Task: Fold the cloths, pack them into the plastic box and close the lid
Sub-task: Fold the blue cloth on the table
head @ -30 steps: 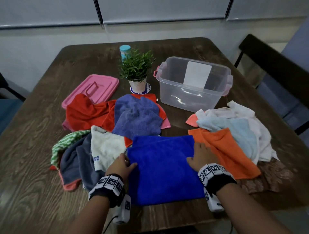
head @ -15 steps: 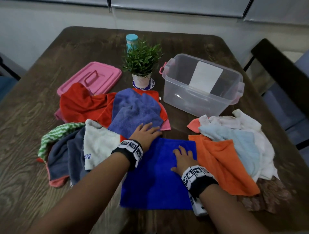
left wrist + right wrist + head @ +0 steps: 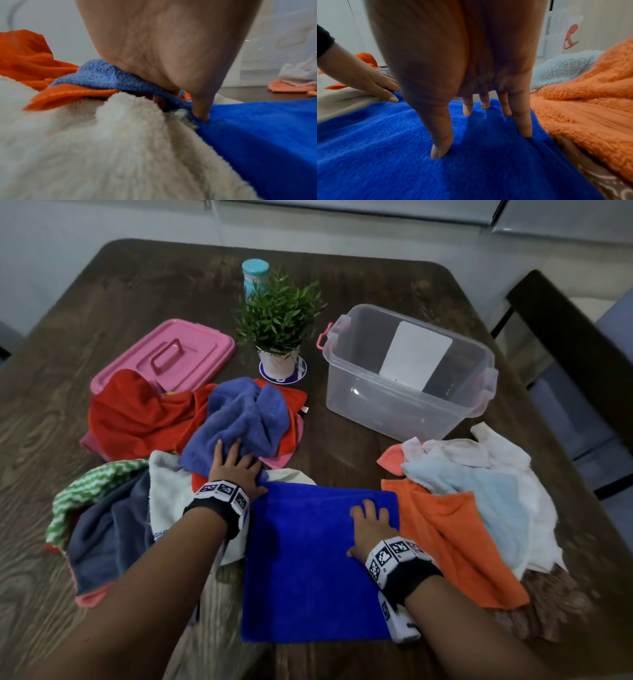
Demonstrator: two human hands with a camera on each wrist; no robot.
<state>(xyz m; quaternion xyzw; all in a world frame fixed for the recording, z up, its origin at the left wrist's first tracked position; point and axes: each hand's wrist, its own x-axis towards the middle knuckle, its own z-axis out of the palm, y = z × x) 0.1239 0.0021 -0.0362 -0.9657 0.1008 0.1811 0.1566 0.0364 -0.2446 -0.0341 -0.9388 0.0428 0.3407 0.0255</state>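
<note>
A royal blue cloth (image 3: 308,563) lies flat and squared at the table's near edge. My right hand (image 3: 368,523) presses on its far right corner with straight, spread fingers (image 3: 467,108). My left hand (image 3: 233,467) lies flat on the periwinkle cloth (image 3: 246,416) just past the blue cloth's far left corner, with its thumb (image 3: 200,109) touching the blue cloth (image 3: 265,135). The clear plastic box (image 3: 407,371) stands open at the back right. Its pink lid (image 3: 164,354) lies at the back left, partly under a red cloth (image 3: 137,412).
Loose cloths are heaped left, a white one (image 3: 168,494), grey (image 3: 106,529) and green striped (image 3: 92,487), and right, orange (image 3: 452,539), pale blue (image 3: 479,494) and white (image 3: 496,453). A potted plant (image 3: 277,337) and a teal-capped bottle (image 3: 255,275) stand mid-table. A dark chair (image 3: 565,344) is at right.
My left hand moved from the blue cloth's near left edge forward onto the periwinkle cloth. My right hand slid from the right edge up to the far right corner.
</note>
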